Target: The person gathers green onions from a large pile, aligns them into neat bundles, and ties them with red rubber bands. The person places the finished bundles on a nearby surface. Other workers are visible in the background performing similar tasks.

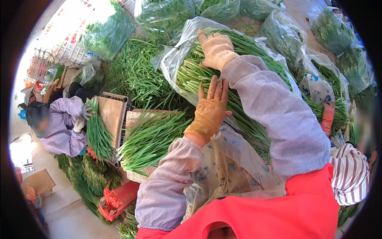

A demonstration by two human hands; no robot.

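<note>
Long green stalks, which look like garlic chives, lie in a large clear plastic bag in front of me. My right hand, in a pale knitted glove, rests on the upper part of the stalks with its fingers spread. Just below it, my left hand, in an orange-brown glove with bare-looking fingertips, reaches over the lower stalks, palm down and fingers extended. Neither hand is closed around a bunch. A loose pile of chives lies on a board-topped crate left of my left forearm.
A co-worker at the left holds a tied bunch beside a wooden board. Cut greens heap up beyond the crates. Filled plastic bags stand behind. At the right is another person's orange-gloved hand. A red box sits lower left.
</note>
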